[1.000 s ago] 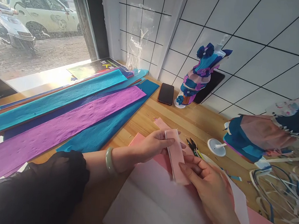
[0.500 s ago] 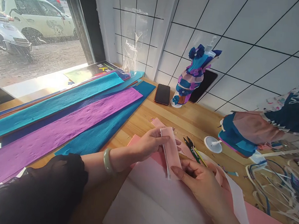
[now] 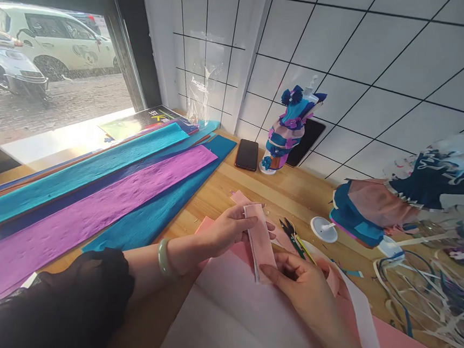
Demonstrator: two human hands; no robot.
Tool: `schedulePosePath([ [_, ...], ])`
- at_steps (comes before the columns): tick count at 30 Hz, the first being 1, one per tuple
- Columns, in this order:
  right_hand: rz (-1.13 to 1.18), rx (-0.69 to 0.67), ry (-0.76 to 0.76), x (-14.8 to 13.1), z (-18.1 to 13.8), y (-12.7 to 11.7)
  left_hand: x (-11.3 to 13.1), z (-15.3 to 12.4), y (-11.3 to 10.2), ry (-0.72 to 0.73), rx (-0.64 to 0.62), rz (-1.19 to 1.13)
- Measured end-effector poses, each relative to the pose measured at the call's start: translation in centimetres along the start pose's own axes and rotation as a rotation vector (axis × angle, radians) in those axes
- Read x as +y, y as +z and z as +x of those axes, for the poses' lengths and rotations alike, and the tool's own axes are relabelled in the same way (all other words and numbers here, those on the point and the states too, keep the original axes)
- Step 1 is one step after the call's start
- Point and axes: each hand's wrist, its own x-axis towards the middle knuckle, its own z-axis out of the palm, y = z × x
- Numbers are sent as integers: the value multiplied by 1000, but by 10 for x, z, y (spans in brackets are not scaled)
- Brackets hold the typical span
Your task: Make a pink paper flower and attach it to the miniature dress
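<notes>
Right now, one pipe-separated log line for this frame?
left hand: gripping layered pink strip, upper end | right hand: pinching its lower end | beyond: black-bladed snips, phone | below: pale sheet

I'd call this a small craft workroom at street level. Over at ten o'clock, a window [image 3: 115, 85] looks out on paving [image 3: 76, 98], a pale car [image 3: 59, 40] and a scooter [image 3: 18, 66]. The wooden worktop [image 3: 295, 193] runs along a white wall [image 3: 336, 102] gridded with black lines. At nine o'clock a crinkled purple strip [image 3: 94, 211] overlaps a teal sheet [image 3: 155, 216]; thread snips [image 3: 290, 234] and tangled cords [image 3: 436, 300] lie at four, a folded pink strip [image 3: 260, 233] at five. A miniature dressed form [image 3: 288, 127] stands at one.
</notes>
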Motion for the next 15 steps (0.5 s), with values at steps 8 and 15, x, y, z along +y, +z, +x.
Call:
schedulePosePath([
  [8,133,29,43,6,0,2,0,-4,0,63,-94,463],
  [15,115,21,34,7,-1,1,-2,-5,1,70,-33,741],
])
